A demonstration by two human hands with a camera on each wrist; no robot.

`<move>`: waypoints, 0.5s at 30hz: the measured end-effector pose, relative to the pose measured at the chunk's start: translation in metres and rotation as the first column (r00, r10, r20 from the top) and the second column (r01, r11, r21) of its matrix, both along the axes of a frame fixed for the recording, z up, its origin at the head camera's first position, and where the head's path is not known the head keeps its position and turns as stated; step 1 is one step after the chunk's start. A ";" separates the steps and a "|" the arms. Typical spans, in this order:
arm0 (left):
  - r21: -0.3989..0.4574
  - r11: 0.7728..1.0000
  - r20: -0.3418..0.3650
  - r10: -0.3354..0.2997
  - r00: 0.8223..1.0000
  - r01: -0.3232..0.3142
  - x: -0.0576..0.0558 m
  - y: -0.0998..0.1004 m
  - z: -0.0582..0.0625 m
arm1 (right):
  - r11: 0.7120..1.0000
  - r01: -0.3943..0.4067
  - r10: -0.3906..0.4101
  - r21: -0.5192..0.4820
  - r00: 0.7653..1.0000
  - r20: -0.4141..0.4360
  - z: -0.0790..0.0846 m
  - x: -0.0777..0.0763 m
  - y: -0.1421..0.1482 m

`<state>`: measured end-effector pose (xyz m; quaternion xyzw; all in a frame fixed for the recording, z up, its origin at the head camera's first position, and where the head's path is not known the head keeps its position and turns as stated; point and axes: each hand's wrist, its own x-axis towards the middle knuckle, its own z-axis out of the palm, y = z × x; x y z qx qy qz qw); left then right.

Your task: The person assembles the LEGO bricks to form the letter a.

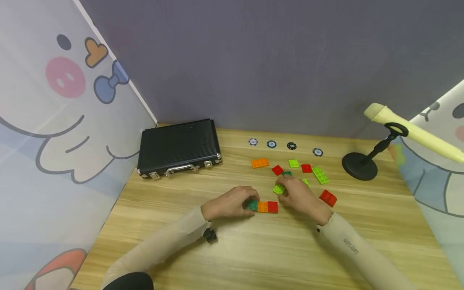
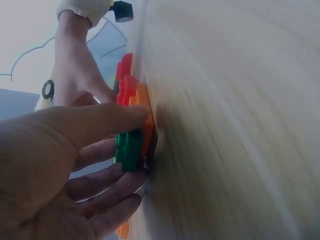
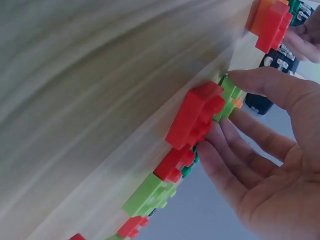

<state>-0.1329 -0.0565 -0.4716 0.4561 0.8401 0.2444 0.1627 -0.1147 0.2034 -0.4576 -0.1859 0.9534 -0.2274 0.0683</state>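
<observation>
My left hand (image 1: 235,202) holds the left end of a joined row of toy building bricks, thumb on the near side and fingers on the far side. In that row a green brick (image 2: 131,150) and a red brick (image 1: 272,207) sit on a longer orange brick (image 2: 145,100), whose middle shows between them. My right hand (image 1: 299,196) pinches a lime green brick (image 3: 230,95) between thumb and fingers, just beyond the row's right end. A dark green brick (image 1: 286,173) lies beyond those fingers, and another lime brick (image 1: 306,182) is partly hidden by the hand.
Loose bricks lie around the right hand: an orange one (image 1: 260,162), several red ones such as a rounded one (image 1: 328,198), and a long lime one (image 1: 320,175). Poker chips (image 1: 291,146) line the back. A black case (image 1: 179,147) stands left, a stand with a pale yellow tube (image 1: 359,166) right.
</observation>
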 end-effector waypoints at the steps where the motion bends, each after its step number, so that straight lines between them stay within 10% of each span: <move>1: 0.003 1.000 0.006 0.003 1.000 -0.003 0.001 0.000 0.000 | 1.000 -0.002 0.002 -0.008 1.000 0.005 0.001 0.001 0.000; 15: 0.024 0.998 0.033 0.049 0.998 -0.050 -0.005 -0.003 -0.003 | 0.980 -0.186 0.186 -0.067 0.983 -0.006 0.016 0.033 -0.002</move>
